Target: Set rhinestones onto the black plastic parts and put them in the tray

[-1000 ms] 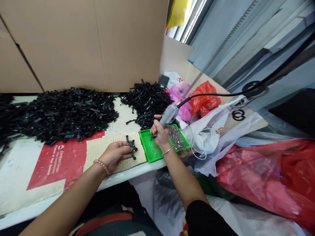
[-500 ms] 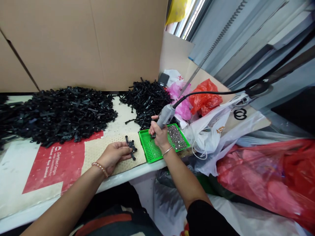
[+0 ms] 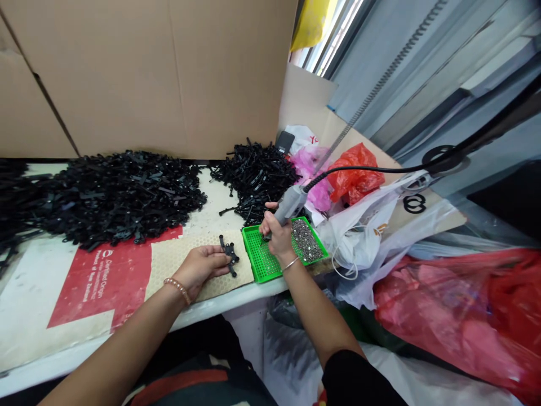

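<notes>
Between the thumb and fingers of my left hand [image 3: 208,265] is a small black plastic part [image 3: 230,255] with several arms, low over the honeycomb-patterned cardboard pad [image 3: 169,256]. My right hand [image 3: 276,234] is wrapped round a grey electric screwdriver [image 3: 291,204], with a black cable leaving its upper end. The screwdriver's tip points down over the left part of a green perforated tray [image 3: 257,270]; whether it touches anything there I cannot make out. Small silvery screws [image 3: 307,239] are heaped in the tray's right side.
A large heap of black plastic parts [image 3: 131,194] lies to the left, a smaller heap [image 3: 257,175] behind the tray. Cardboard [image 3: 228,73] stands along the back. Red [image 3: 357,166], pink and white bags crowd the right. A coiled spring [image 3: 380,84] hangs above the screwdriver.
The whole view has shifted slightly, so things sit a little further right. Both hands keep their grips, with the screwdriver still over the green tray.
</notes>
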A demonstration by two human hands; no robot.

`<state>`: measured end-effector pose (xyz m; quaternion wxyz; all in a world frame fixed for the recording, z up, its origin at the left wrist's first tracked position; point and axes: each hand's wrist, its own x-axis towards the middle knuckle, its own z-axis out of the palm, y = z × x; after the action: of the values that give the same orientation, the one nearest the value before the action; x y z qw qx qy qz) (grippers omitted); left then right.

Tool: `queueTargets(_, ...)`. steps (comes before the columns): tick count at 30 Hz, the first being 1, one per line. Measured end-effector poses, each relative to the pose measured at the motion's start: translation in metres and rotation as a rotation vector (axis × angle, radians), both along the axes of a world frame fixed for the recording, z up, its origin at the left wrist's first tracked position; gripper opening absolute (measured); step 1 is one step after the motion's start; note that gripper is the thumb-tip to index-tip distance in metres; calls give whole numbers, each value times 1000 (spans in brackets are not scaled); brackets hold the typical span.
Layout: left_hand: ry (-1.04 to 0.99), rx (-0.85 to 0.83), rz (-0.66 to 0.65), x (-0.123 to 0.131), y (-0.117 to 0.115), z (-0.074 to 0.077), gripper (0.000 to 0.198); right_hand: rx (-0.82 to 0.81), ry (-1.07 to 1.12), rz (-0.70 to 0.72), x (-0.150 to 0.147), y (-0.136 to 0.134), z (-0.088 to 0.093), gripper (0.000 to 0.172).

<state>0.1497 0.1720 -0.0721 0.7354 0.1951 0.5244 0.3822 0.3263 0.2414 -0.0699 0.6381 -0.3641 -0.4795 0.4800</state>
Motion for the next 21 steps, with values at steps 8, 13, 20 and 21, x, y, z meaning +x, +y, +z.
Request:
queueTargets(8, -1, 21, 13, -1, -2, 0, 15, -12, 257, 139, -36, -28, 40, 39)
queueTargets(13, -19, 46, 7, -1, -3, 1, 14, -64, 228, 198, -62, -34, 33, 51)
queueTargets(20, -40, 61, -14, -3, -3, -1, 16, -86, 215, 184, -68, -29, 26, 51)
queueTargets(21, -40, 64, -18, -3, -3, -2, 15, -87, 215, 186, -69, -29, 25, 50)
